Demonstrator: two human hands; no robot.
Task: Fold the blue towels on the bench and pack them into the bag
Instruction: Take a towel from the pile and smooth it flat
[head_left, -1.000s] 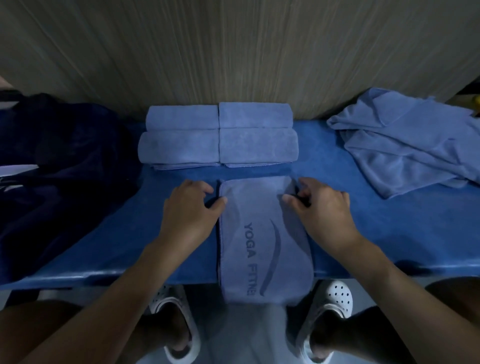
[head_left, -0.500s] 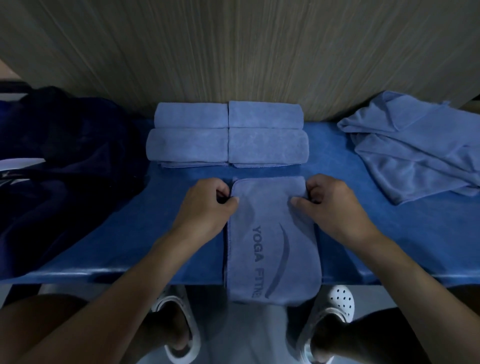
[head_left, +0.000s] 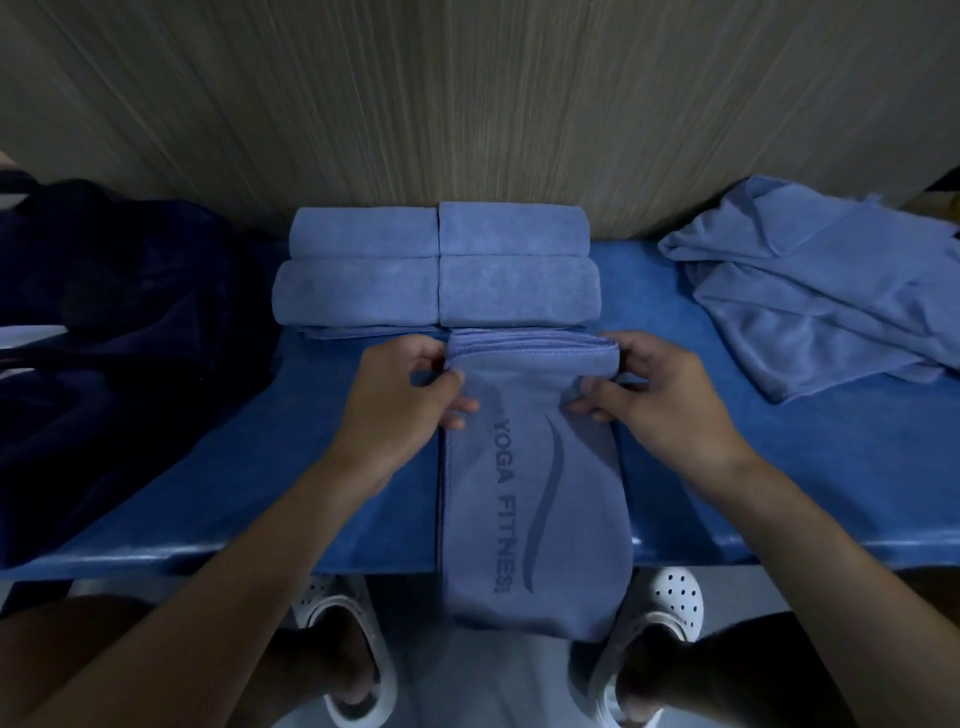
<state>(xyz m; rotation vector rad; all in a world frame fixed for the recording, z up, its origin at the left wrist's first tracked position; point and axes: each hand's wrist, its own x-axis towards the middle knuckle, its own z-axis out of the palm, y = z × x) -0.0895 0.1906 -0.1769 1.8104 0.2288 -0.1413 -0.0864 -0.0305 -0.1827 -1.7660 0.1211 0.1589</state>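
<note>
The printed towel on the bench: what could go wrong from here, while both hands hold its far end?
The printed towel hangs over the bench edge; its free end may drag the fold crooked. The left hand and right hand work close to the four folded towels and might knock them out of line.

Head view, steeply down, close over bench (head_left: 779, 493)

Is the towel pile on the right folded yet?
Not folded. The pile lies crumpled and spread on the bench, with loose corners showing.
</note>
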